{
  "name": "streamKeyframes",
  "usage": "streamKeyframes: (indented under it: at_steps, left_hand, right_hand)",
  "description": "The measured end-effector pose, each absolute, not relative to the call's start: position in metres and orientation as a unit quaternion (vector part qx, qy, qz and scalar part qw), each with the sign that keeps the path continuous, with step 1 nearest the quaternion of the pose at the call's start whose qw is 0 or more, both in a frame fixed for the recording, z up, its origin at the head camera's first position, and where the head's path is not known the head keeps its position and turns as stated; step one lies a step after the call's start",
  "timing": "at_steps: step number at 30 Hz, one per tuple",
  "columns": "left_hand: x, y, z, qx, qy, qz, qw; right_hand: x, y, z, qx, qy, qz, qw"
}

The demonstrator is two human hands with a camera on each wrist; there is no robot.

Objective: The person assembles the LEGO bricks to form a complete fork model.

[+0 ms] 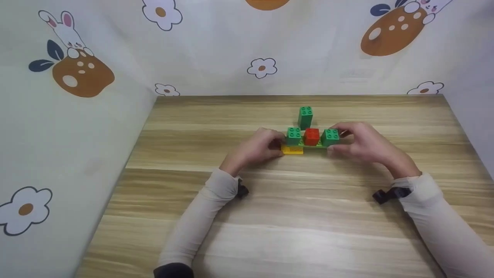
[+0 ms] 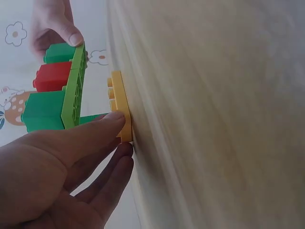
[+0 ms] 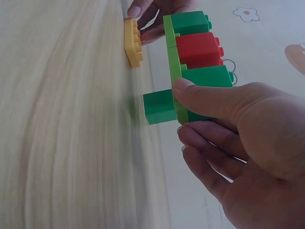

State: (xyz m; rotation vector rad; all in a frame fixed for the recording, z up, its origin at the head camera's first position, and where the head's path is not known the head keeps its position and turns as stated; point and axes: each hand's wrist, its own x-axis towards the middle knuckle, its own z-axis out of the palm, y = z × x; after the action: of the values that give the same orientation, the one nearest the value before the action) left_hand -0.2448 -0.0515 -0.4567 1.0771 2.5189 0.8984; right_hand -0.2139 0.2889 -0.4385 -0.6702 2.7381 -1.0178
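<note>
My right hand [image 1: 362, 143] pinches the right end of a light green building-block strip [image 3: 172, 57], thumb on its underside edge. Along the strip stand a green brick [image 1: 294, 136], a red brick [image 1: 312, 136] and another green brick [image 1: 330, 136]. At the tabletop, my left hand [image 1: 259, 147] pinches a flat yellow block [image 2: 121, 98] between thumb and fingers. A gap separates this yellow block from the raised strip above it. Behind the strip a tall green block [image 1: 305, 117] stands upright; in the right wrist view its lower part [image 3: 159, 106] shows below the strip.
The wood-grain table [image 1: 278, 216] stretches in front of the hands and to both sides. A pale patterned cloth [image 1: 216, 46] rises along its back and left edges. Dark wrist-worn devices [image 1: 391, 194] sit at both cuffs.
</note>
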Motion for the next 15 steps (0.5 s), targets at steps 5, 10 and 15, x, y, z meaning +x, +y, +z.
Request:
streamKeyframes:
  at_steps: [5, 10, 15]
  left_hand:
    - [-0.2447, -0.0517, -0.4571, 0.353, 0.866, 0.326, 0.136]
    - [-0.2452, -0.0556, -0.4535, 0.312, 0.859, 0.379, 0.145]
    - [-0.2467, -0.0573, -0.4503, 0.301, 0.846, 0.418, 0.139]
  right_hand:
    - [-0.2142, 0.2885, -0.4386, -0.223, 0.91, -0.341, 0.074]
    - [-0.2141, 0.2846, -0.4393, -0.227, 0.909, -0.342, 0.074]
    - [-0.2131, 0.2806, -0.4406, -0.228, 0.909, -0.343, 0.067]
